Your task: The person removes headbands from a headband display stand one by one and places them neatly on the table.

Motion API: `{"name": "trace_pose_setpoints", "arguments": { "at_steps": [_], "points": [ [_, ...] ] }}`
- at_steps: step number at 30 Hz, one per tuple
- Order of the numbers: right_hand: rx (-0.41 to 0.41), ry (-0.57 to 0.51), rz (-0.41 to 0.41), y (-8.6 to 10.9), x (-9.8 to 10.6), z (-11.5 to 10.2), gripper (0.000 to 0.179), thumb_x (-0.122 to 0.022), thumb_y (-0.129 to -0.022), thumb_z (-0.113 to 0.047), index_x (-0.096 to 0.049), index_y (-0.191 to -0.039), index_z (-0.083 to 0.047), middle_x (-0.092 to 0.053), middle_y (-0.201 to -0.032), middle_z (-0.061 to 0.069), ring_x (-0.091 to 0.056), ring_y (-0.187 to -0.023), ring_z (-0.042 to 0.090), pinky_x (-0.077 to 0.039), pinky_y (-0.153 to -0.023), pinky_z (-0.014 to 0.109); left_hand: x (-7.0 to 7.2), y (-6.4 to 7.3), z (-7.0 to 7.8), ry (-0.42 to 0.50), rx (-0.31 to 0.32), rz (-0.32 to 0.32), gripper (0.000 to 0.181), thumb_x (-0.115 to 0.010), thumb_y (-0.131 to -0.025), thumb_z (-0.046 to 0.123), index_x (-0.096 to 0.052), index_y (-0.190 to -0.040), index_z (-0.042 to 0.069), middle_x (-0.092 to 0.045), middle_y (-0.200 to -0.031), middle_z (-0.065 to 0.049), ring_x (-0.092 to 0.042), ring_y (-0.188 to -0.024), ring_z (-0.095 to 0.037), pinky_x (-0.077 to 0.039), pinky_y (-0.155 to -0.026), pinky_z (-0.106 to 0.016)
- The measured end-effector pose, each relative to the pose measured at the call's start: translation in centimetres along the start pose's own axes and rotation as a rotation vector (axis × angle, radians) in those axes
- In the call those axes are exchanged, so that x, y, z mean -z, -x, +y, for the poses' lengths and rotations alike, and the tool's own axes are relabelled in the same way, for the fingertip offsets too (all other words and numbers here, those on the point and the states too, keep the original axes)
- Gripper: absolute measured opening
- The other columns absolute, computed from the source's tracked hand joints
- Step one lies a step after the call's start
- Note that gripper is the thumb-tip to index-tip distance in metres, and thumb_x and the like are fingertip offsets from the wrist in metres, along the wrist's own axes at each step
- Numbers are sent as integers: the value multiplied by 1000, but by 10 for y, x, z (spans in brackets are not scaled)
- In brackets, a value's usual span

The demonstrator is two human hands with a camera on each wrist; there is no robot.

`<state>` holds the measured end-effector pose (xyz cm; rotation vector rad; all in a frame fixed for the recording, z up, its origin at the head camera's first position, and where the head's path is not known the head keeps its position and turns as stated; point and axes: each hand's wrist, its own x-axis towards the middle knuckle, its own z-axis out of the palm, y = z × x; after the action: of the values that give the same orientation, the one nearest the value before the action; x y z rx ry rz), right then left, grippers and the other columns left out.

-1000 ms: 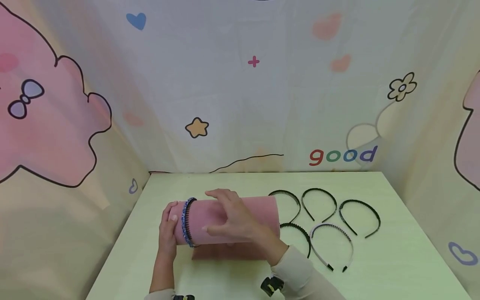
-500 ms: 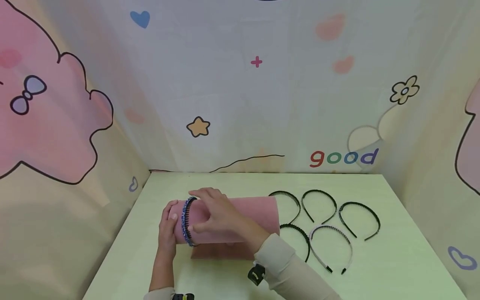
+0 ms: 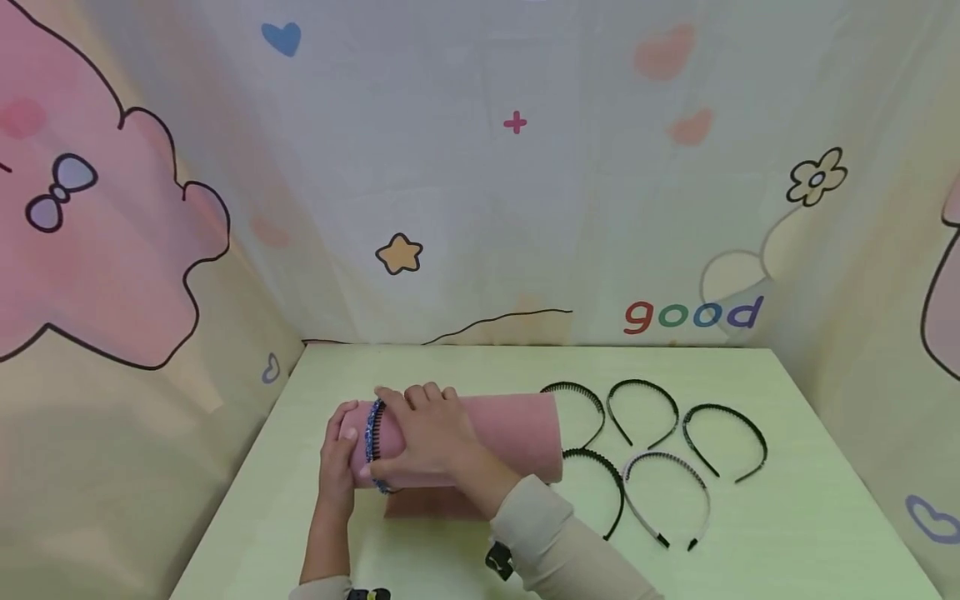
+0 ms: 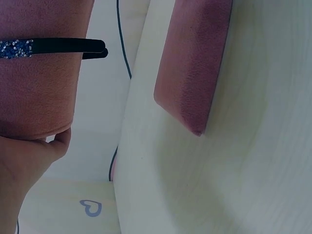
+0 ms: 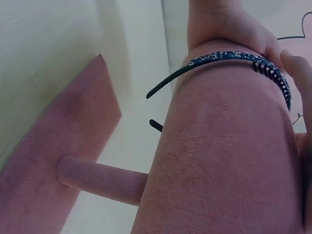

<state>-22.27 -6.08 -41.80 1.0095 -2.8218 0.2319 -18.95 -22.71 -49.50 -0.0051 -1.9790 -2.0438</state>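
A pink plush cylinder of a headband display stand [image 3: 517,429] lies sideways above its pink base [image 4: 192,63]. Around its left part sits a blue glittery headband [image 3: 371,437] with black inner teeth; its dark ends stick out below in both wrist views. My left hand [image 3: 337,454] grips the cylinder's left end, its thumb on the near side. Across the cylinder reaches my right hand [image 3: 431,433], forefinger at the headband's top and thumb over its front lower part. The other fingers rest on the cylinder's top. Part of the headband is hidden by this hand.
Right of the stand several headbands lie on the pale table [image 3: 810,533]: black ones, such as the back middle headband [image 3: 643,382] and the far right headband [image 3: 761,442], and a whitish headband [image 3: 705,492]. A printed curtain [image 3: 480,192] hangs behind.
My right hand has moved left along the cylinder until its forefinger and thumb reach the blue headband. The left hand keeps its hold on the cylinder's end.
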Motion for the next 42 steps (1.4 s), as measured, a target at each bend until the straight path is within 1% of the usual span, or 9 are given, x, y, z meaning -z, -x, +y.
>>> {"name": "trace_pose_setpoints", "arguments": {
  "at_steps": [2,5,13,20,25,28,33,36,42],
  "points": [
    [-1,47,-6,-2,-2,-2,99,-34,-66,-88,-22,-147,-32,-46,-121,1,-37,-107,18,-33,-86,38,1,0,-1,0,-3,8,41,-33,-97,24,-36,-137,13,-45,-122,-6,-47,-99,-25,-45,-75,-30],
    [-8,81,-16,-5,-3,-6,99,-33,-64,-89,-22,-146,-35,-46,-116,1,-36,-102,18,-32,-82,37,4,2,-1,-8,-1,19,41,-33,-97,26,-36,-137,15,-45,-121,-6,-47,-98,-25,-45,-73,-30],
    [-27,88,-35,-3,-3,-9,94,-41,-65,-86,-29,-143,-35,-45,-112,1,-33,-98,18,-31,-80,36,3,4,-3,-10,4,13,41,-32,-97,26,-36,-136,14,-45,-122,-6,-46,-100,-25,-44,-75,-30],
    [-37,115,-27,-7,3,-4,92,-42,-66,-83,-31,-141,-30,-45,-114,1,-35,-99,18,-31,-79,36,0,-5,3,-11,-28,-16,40,-33,-98,24,-36,-136,13,-46,-120,-6,-47,-98,-25,-44,-74,-31],
    [-53,98,-32,-9,8,2,94,-45,-65,-82,-32,-139,-26,-46,-114,1,-35,-99,18,-32,-80,37,-4,-13,5,-23,-54,-46,39,-33,-100,20,-33,-138,9,-47,-118,-6,-50,-95,-23,-46,-73,-29],
    [-56,86,-39,-9,8,5,95,-46,-65,-82,-32,-139,-25,-46,-117,1,-36,-101,18,-32,-83,38,-4,-15,4,-30,-50,-51,38,-35,-100,16,-34,-138,10,-47,-118,-5,-50,-95,-22,-47,-72,-29],
    [-48,33,-43,-2,9,5,90,-51,-67,-75,-32,-138,-23,-46,-122,0,-37,-105,18,-32,-85,40,-4,-11,4,-32,-17,-22,38,-39,-99,20,-37,-136,13,-47,-120,-3,-50,-97,-22,-46,-73,-30],
    [-35,39,-29,3,7,3,89,-53,-67,-72,-32,-137,-22,-47,-124,0,-38,-108,18,-33,-86,40,-2,-6,3,-27,-6,-5,38,-40,-98,22,-38,-136,14,-46,-121,-3,-50,-96,-23,-46,-72,-32],
    [-35,16,-8,13,2,6,94,-59,-64,-73,-32,-137,-21,-47,-128,0,-40,-114,21,-28,-94,49,2,-2,0,-40,17,-20,39,-38,-99,26,-36,-136,15,-43,-124,-3,-47,-99,-27,-44,-74,-36]
  ]
}}
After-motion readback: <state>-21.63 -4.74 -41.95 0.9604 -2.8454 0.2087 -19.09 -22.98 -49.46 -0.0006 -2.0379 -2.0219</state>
